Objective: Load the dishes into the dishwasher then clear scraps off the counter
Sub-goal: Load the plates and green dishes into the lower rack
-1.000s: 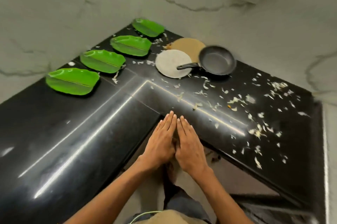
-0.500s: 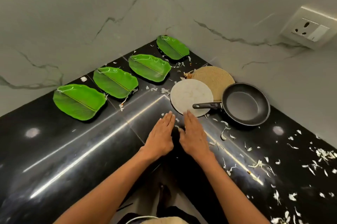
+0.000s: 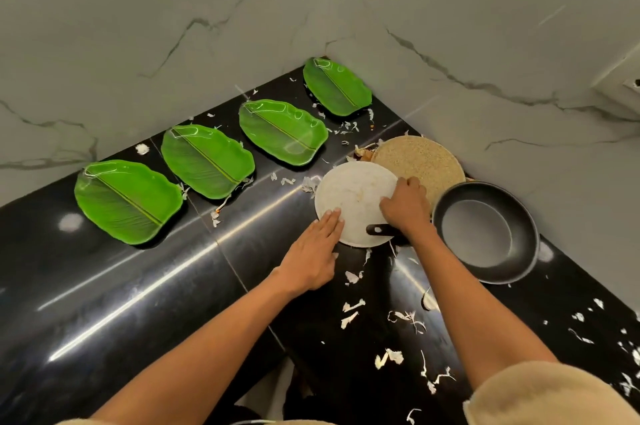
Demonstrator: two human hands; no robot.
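Right hand curled on white plate's 3 o'clock rim; left hand flat at 7 o'clock; pan handle crosses the plate under the right wrist.

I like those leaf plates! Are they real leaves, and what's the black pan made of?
Probably not real. The four leaf plates look like moulded green plastic or melamine: they are glossy, with raised rims and bright glints. The pan looks like metal with a dull dark nonstick coating, matte grey inside, though that is a guess from its look.
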